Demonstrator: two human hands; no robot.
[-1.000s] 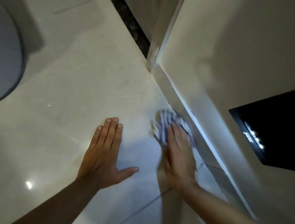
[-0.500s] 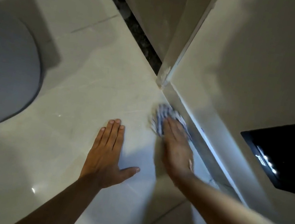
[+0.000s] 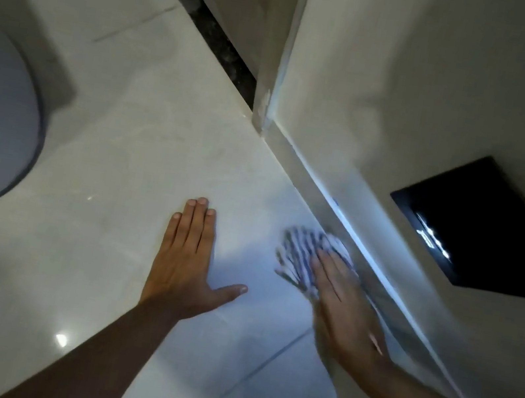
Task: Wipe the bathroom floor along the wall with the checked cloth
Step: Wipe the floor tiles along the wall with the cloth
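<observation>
Wiping along the wall, one palm braced on glossy tile.

The left hand (image 3: pixel 186 262) is lying flat on the floor (image 3: pixel 112 173), fingers spread and holding nothing; it risks sliding if the tile is wet. The right hand (image 3: pixel 344 311) is pressing flat-fingered on the bunched cloth (image 3: pixel 306 253) just beside the wall (image 3: pixel 395 82); knuckles may be scraping the skirting, or the cloth slipping free.

Blue-and-white checked cloth (image 3: pixel 303 257), bunched, on pale floor (image 3: pixel 139 178), beside wall (image 3: pixel 412 85)
</observation>
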